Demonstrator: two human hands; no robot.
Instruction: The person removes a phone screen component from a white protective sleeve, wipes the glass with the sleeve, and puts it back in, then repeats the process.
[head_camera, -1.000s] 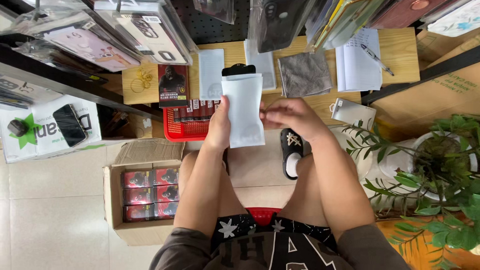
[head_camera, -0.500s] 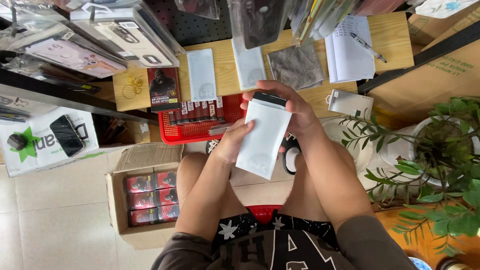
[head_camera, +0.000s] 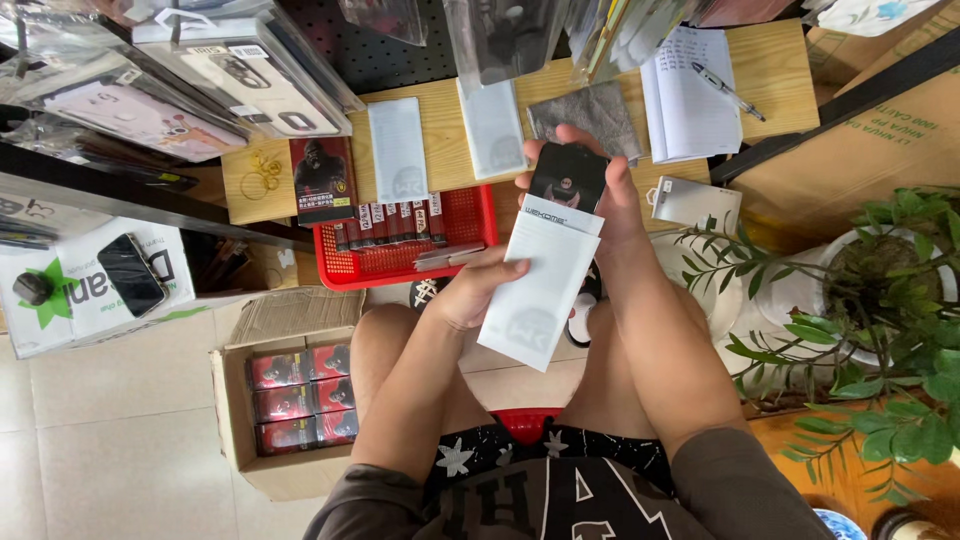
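My left hand (head_camera: 478, 290) grips the left edge of a white paper sleeve (head_camera: 538, 290) held over my knees. A small black box (head_camera: 568, 178) sticks out of the sleeve's top end, and my right hand (head_camera: 612, 195) is closed around that box from behind and the right. The sleeve tilts with its top toward the upper right. Behind my hands lies a low wooden table (head_camera: 445, 125) with two more white sleeves (head_camera: 397, 148), a grey cloth pouch (head_camera: 590, 112) and a black packaged box (head_camera: 322, 178).
A red plastic basket (head_camera: 360, 265) with several dark boxes stands at the table's near edge. A cardboard box (head_camera: 235, 400) of red-and-black packs sits on the floor at my left. A notebook with a pen (head_camera: 700, 85), a phone (head_camera: 131, 274) and a potted plant (head_camera: 880, 290) surround me.
The sleeve came down from in front of the table toward my lap and tilted. The black box now shows further out of its top, with my right hand wrapped around it.
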